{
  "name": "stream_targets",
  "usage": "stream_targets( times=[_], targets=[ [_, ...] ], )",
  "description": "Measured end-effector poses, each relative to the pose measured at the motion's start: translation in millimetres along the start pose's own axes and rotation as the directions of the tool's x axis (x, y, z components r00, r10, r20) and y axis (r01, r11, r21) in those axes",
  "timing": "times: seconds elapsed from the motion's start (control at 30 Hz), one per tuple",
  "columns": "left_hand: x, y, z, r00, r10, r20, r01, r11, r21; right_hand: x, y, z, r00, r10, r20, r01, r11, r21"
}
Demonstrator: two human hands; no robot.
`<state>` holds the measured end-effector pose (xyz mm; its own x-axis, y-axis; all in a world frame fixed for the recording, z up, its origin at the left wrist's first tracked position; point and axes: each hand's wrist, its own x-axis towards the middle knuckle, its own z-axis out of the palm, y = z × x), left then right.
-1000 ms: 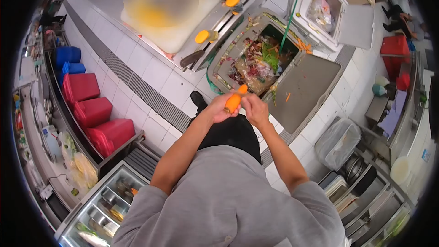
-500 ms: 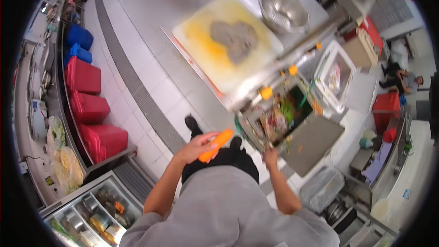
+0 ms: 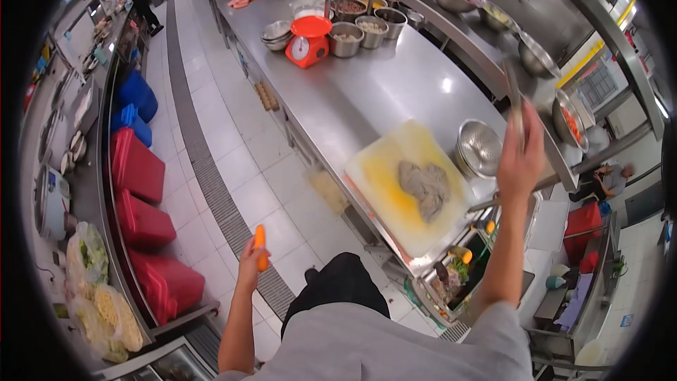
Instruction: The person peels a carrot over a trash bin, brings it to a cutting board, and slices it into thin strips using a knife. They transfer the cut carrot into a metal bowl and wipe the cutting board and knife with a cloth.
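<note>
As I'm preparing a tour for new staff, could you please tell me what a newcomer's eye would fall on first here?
Probably the bright red scale, standing on the long steel table beside metal pots. Next might come the yellow-stained cutting board near that table's close end, with a crumpled grey cloth on it. The orange carrot in the left hand also stands out.

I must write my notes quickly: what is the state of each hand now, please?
Left hand: closed around a carrot.
Right hand: raised, seemingly closed on a thin utensil, too blurred to name.
</note>
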<state>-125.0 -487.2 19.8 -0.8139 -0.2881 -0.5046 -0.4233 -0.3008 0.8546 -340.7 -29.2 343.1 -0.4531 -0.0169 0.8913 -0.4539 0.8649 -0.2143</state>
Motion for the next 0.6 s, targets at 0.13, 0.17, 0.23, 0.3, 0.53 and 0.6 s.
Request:
stream_targets(
  times=[0.13,0.17,0.23,0.3,0.53,0.6],
  targets=[
    [39,-48,-84,0.964,-0.058,-0.259,0.015,0.986,-0.168,151,4,123,0.995,-0.006,0.101,0.023,0.985,-0.173],
    [41,-64,-106,0.954,-0.088,-0.286,0.039,0.984,-0.175,184,12,161,0.99,-0.126,0.07,0.138,0.97,-0.2],
    [42,-103,-141,0.908,-0.152,-0.389,0.096,0.983,-0.159,247,34,235,0.973,-0.212,0.091,0.229,0.937,-0.264],
    [33,-147,-175,0.834,-0.203,-0.513,0.15,0.978,-0.143,302,34,296,0.972,-0.185,0.144,0.222,0.923,-0.314],
    [-43,-195,-169,0.451,-0.675,-0.583,0.459,0.736,-0.498,440,48,467,0.929,-0.104,0.356,0.28,0.827,-0.488],
    [-38,-192,-146,0.432,-0.712,-0.553,0.465,0.702,-0.54,447,35,488,0.916,-0.096,0.39,0.305,0.797,-0.521]
  ],
)
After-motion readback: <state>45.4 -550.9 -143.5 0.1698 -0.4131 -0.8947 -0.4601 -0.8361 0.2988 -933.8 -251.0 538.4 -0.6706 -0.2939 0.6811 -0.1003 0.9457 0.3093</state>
